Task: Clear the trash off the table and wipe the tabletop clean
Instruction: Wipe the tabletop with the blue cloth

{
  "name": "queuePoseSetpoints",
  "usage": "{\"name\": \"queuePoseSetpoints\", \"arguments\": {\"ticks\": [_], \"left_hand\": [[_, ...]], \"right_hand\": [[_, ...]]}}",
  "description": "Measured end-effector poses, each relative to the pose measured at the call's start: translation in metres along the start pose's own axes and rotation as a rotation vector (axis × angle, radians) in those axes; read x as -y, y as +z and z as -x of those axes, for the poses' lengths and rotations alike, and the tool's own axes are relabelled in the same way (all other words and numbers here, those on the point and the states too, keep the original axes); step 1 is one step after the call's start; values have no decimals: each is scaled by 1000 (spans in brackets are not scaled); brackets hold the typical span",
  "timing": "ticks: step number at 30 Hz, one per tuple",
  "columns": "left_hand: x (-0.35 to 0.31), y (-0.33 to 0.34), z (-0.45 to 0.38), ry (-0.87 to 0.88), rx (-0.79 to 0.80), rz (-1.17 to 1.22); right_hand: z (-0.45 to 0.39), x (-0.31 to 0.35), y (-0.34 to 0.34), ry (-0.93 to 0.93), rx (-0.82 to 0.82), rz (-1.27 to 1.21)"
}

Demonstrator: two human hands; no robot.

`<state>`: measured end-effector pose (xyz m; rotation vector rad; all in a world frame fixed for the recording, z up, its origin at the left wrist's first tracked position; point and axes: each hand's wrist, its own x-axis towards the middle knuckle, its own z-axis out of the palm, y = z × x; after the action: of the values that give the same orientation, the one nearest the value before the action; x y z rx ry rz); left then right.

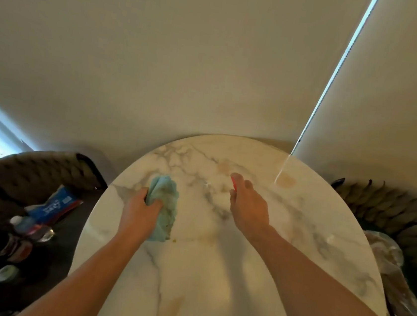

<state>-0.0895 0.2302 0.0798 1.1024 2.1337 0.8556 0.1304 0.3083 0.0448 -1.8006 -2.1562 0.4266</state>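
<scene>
A bunched blue cloth (164,204) lay left of centre on the round marble table (214,275), gripped by the left hand (141,212). The right hand (247,206), at centre, curled around a red item (234,181). Brownish stains (286,180) marked the upper right of the tabletop.

Light blue cloth (164,204); white table (214,275), grey-brown veining, tan stains; dark chairs (31,171).

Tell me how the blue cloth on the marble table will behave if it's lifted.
The blue cloth is bunched into soft folds under the left hand, so it will probably droop limply. It looks light. Its fuzzy surface should grip the fingers rather than slip.
</scene>
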Motion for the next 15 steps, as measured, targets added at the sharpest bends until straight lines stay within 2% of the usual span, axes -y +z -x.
{"name": "queuePoseSetpoints", "arguments": {"ticks": [6,10,15], "left_hand": [[42,-31,-17,-114,-45,29],[67,-55,-19,-155,-95,28],[92,-79,-11,-186,-97,3]], "right_hand": [[12,66,45,-111,100,-70],[38,86,64,-157,156,-27],[92,96,93,-216,340,-13]]}}
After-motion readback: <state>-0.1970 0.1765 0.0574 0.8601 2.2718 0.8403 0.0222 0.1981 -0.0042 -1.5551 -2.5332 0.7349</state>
